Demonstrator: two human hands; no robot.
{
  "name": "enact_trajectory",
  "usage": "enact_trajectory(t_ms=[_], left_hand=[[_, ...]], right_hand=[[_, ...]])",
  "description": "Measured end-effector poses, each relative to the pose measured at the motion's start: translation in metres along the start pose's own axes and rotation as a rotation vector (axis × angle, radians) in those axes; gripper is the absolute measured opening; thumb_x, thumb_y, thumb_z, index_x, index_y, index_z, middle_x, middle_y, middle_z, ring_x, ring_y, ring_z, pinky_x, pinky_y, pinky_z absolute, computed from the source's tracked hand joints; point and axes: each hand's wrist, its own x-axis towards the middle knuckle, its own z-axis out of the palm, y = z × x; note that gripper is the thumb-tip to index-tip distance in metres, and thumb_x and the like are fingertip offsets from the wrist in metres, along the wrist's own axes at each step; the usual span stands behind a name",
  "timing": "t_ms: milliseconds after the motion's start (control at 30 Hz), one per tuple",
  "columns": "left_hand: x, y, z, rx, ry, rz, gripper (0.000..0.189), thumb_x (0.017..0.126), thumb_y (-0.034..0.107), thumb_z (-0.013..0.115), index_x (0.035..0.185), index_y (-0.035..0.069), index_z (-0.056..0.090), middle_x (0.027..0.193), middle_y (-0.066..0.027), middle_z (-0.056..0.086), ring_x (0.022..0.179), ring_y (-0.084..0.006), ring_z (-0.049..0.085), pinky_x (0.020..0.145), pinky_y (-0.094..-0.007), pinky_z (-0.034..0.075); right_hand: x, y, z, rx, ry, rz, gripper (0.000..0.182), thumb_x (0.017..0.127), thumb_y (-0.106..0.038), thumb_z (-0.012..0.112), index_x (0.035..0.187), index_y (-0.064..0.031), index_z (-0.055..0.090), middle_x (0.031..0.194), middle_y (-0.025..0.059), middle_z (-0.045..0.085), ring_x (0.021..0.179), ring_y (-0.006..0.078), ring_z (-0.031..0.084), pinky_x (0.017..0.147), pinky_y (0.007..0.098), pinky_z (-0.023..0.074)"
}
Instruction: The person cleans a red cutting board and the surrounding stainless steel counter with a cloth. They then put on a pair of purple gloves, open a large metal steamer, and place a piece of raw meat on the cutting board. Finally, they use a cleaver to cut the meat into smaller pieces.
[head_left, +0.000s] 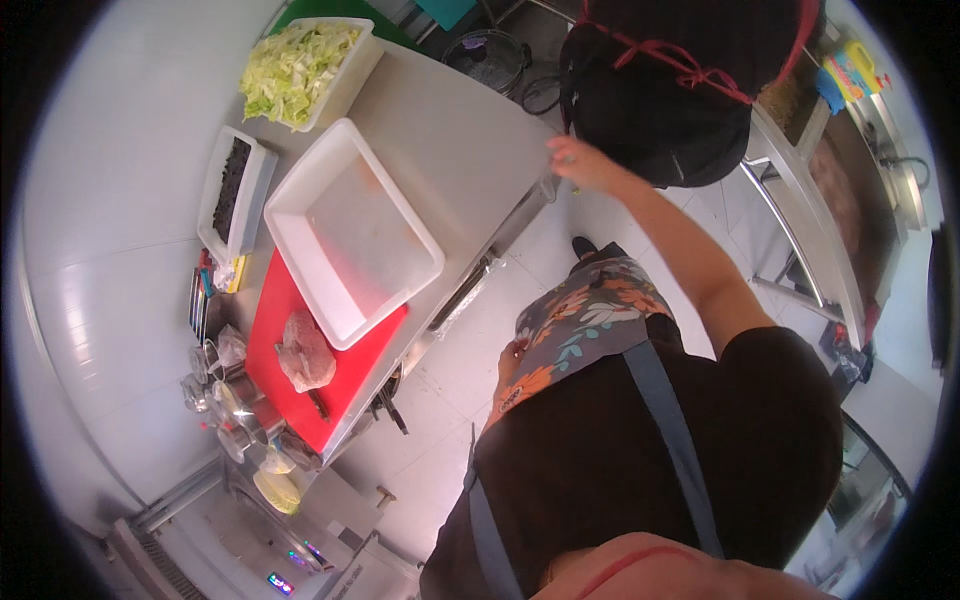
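Note:
My right hand (576, 163) reaches forward near the corner of a stainless steel worktable (457, 127), fingers apart and slightly blurred, nothing seen in it. My left hand (511, 358) hangs low beside my floral apron (581, 319); its fingers are partly hidden, so its grip is unclear. On the table to my left, a white plastic tub (330, 274), bare inside, overlaps a red cutting board (360, 375). A clear bag of pale pinkish food (306, 352) lies on that board, with a dark-handled knife (320, 405) beside it.
Chopped cabbage (296, 71) fills another tub; dark food lies in a narrow container (251, 199). Metal canisters (244, 394) line the wall. A co-worker in black (652, 97) stands ahead, close to my right hand. A steel sink (802, 202) is at right.

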Motion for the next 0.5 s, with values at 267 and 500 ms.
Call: enact_trajectory(t_ms=[267,500], left_hand=[[0.036,0.069,-0.005,-0.051,-0.082,-0.085,0.024,0.083,0.015,0.055,0.104,0.003,0.059,0.101,-0.0115,0.063,0.090,-0.0202,0.061,0.078,-0.0285,0.046],[0.077,0.220,-0.010,0.031,-0.087,-0.114,0.032,0.085,0.017,0.056,0.114,0.003,0.051,0.098,-0.0082,0.060,0.087,-0.0143,0.057,0.073,-0.0245,0.046]], right_hand=[[-0.030,-0.010,0.016,-0.163,0.331,-0.036,0.077,0.075,-0.014,0.059,0.137,-0.0052,0.014,0.134,0.0254,0.032,0.126,0.0379,0.030,0.102,0.0378,0.0275],[-0.028,0.009,0.006,-0.295,0.234,0.029,0.063,0.076,-0.014,0.058,0.131,-0.0037,0.030,0.126,0.0227,0.039,0.116,0.0381,0.038,0.097,0.0405,0.0327]])
